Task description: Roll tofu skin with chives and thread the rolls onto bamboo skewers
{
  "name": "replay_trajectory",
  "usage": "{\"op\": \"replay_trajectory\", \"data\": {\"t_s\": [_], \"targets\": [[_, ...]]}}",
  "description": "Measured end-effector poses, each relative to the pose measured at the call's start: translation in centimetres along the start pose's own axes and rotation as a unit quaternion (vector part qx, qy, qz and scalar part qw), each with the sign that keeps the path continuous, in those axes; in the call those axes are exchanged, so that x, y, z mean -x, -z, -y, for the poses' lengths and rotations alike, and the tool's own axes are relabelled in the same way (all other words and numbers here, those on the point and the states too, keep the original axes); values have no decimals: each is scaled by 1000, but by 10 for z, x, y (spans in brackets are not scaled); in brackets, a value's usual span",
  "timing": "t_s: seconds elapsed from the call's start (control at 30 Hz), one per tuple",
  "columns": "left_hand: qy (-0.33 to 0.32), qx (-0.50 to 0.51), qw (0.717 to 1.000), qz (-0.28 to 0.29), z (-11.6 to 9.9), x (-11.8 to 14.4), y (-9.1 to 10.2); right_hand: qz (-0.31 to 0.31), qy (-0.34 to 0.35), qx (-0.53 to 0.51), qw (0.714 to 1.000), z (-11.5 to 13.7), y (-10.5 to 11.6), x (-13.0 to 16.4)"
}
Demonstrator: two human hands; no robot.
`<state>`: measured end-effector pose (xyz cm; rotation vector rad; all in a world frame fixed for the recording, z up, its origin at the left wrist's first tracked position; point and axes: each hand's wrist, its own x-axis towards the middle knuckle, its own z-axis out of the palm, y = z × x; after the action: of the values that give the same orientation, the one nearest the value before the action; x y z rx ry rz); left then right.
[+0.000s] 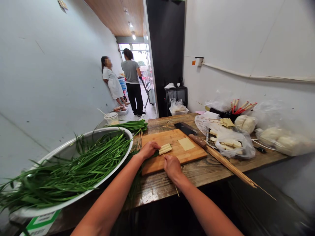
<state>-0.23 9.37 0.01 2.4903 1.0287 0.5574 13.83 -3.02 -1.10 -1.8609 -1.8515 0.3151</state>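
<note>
The person is threading small pale strips (165, 149) onto a thin bamboo skewer (170, 173) on the wooden cutting board (194, 154), which lies on the bench (209, 170). The left hand (148, 149) is closed over the near end of the strips and presses them against the board, so they lie side by side. The right hand (172, 165) is curled around the skewer, with its tail coming out toward the camera and its tip pointing at the strips. Judging from this, the piercing is just at its start; the next move probably needs a straight push through all the strips while the left hand keeps them from sliding. A flat pale square (186, 143) and a cleaver (190, 132) rest further back on the board, a bundle of skewers (231, 167) lies at the right, and a big bowl of green chives (73, 167) stands at the left. The skewer tip is hidden behind the right hand, and it is not clear how many strips there are. The contents of the plastic bags (233, 142) are blurry.
</note>
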Motion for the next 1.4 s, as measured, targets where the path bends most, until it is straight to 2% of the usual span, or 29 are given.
{"op": "replay_trajectory", "data": {"t_s": [0.17,0.3,0.37,0.47,0.7,0.87,1.0,1.13,1.23,1.3,1.4], "targets": [[22,-11,1000,-8,0,4,3,7,6,-2,1000,-4,3,-1],[99,-58,990,-78,-8,20,3,17,11,19,1000,-3,7,1],[81,-67,991,-81,-16,30,1,31,20,30,999,-2,11,3],[35,-59,996,-51,-28,42,-4,40,33,33,998,-4,19,14],[56,-106,990,-76,-32,48,-14,51,9,1,999,-34,29,52],[52,-115,989,-78,-35,46,-14,13,22,-47,999,-40,28,57],[79,-147,980,-111,-38,47,-7,-31,30,-52,998,-38,24,52],[97,-179,972,-116,-35,51,1,-56,44,-38,997,-40,20,38],[112,-223,953,-169,-34,53,4,-57,39,-10,998,-44,21,19],[103,-242,946,-191,-35,53,2,-60,30,15,998,-45,24,3],[76,-246,949,-179,-37,53,-3,-64,5,52,997,-46,29,-20]]}}
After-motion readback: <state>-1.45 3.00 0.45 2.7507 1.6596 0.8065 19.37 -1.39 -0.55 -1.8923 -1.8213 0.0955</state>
